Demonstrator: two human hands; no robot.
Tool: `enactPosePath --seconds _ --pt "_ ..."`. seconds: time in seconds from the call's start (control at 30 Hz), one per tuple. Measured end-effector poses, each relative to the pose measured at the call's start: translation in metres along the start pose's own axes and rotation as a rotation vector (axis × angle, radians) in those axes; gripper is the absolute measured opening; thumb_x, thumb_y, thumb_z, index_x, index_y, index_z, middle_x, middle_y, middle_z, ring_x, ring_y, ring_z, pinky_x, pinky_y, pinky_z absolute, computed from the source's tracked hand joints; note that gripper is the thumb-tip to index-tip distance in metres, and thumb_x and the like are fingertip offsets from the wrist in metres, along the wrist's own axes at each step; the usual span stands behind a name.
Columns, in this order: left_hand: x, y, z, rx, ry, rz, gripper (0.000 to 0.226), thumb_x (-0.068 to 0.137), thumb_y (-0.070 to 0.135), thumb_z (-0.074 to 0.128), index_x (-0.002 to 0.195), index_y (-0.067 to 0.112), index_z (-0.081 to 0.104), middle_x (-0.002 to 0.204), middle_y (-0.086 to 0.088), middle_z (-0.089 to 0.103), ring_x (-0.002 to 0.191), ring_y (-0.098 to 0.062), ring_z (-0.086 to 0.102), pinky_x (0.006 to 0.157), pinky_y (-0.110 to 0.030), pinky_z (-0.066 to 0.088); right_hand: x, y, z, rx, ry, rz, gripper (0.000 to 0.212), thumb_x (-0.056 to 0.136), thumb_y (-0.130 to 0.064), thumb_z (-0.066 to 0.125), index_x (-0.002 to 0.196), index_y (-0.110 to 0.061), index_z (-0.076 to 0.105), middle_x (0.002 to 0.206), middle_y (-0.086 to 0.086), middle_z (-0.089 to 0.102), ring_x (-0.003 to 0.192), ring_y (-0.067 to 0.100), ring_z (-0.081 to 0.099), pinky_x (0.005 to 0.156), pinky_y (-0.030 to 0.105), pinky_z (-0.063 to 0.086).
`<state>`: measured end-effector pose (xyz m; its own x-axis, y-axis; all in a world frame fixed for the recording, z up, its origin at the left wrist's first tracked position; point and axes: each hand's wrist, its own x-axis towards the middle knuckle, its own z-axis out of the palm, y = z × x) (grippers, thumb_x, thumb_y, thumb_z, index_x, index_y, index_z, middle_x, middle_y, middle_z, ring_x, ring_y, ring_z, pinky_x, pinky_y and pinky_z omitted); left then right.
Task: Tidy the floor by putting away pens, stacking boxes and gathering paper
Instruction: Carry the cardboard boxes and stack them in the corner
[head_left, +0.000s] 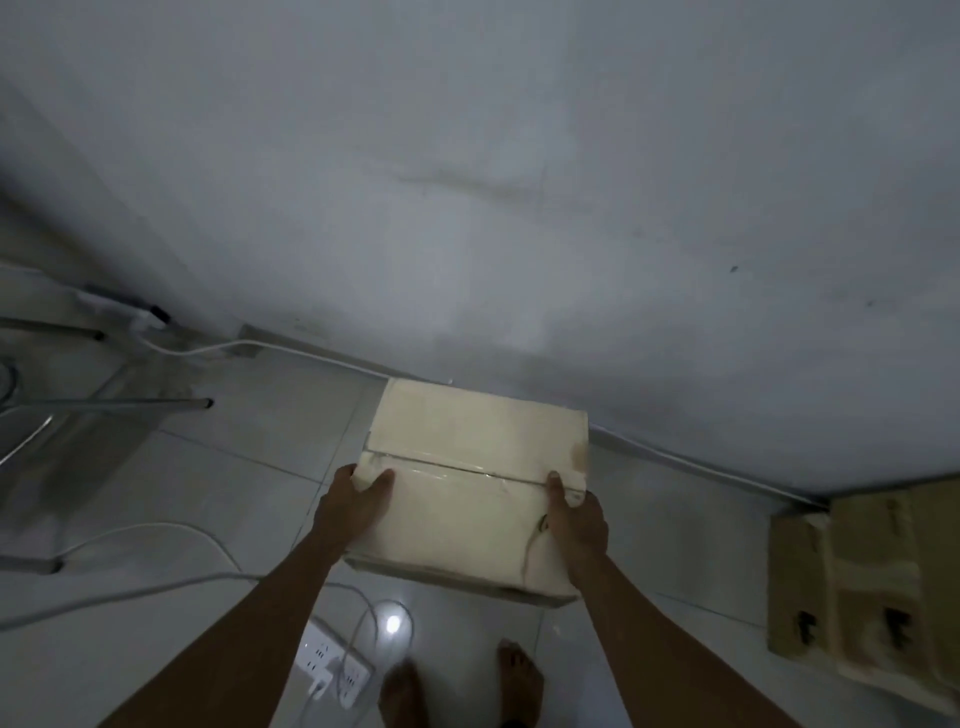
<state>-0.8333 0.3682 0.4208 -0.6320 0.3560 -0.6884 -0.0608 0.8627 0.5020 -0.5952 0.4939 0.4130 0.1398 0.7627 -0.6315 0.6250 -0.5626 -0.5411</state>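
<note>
From the head camera, I saw both hands wrapped around one pale cardboard box (475, 483). The left hand (349, 506) gripped the box's left edge, with the thumb on top and the fingers tucked under the side. The right hand (579, 519) gripped the right edge the same way, thumb flat on the lid near the tape seam (457, 467) that ran between the two thumbs. Both hands were closed on the box. I could not tell if the box sat on the floor or hung just above it.

Past the grip, the far side of the box was close to the wall (519, 182). Well off to the right of the right hand, brown flattened cardboard (862, 587) lay on the floor by the wall. Below the left arm, near the bare feet (457, 691), a white power strip (327, 665) and its cable (171, 530) lay on the tiles. I saw no pens or loose paper.

I judged this was the box-stacking step. To do it well, I would keep both hands level so the box stays flat, squeeze evenly from both sides, and step carefully so the feet miss the cable. I would set it down square, edges lined up.
</note>
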Motion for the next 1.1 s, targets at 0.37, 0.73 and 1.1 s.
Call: enactPosePath --seconds 0.37,0.73,1.1 --pt "-0.133 0.103 -0.076 0.063 0.109 0.217 0.062 0.085 0.058 0.055 0.127 0.013 0.052 0.125 -0.017 0.059 0.117 -0.038 0.055 0.099 -0.042 0.041 -0.126 -0.077 -0.114 0.075 0.143 -0.111 0.066 0.084 -0.069 0.044 0.114 -0.012 0.057 0.11 0.012 0.064 0.103 0.032 0.06 0.088 0.035 0.047" --pt "-0.242 0.188 -0.1 0.16 0.052 0.512 0.062 0.086 0.059 0.052 0.123 0.01 0.053 0.125 -0.019 0.059 0.116 -0.038 0.055 0.096 -0.041 0.042 -0.215 -0.089 -0.221 0.296 0.334 -0.152 0.067 0.084 -0.066 0.047 0.111 -0.006 0.06 0.113 0.018 0.064 0.105 0.035 0.059 0.09 0.038 0.048" --pt "-0.323 0.24 -0.016 0.318 0.008 0.638 0.063 0.087 0.059 0.049 0.126 0.009 0.05 0.127 -0.015 0.057 0.117 -0.036 0.054 0.096 -0.039 0.043 -0.21 -0.038 -0.328 0.405 0.401 -0.069 0.072 0.087 -0.062 0.048 0.124 -0.001 0.052 0.126 0.022 0.056 0.114 0.039 0.054 0.094 0.04 0.044"
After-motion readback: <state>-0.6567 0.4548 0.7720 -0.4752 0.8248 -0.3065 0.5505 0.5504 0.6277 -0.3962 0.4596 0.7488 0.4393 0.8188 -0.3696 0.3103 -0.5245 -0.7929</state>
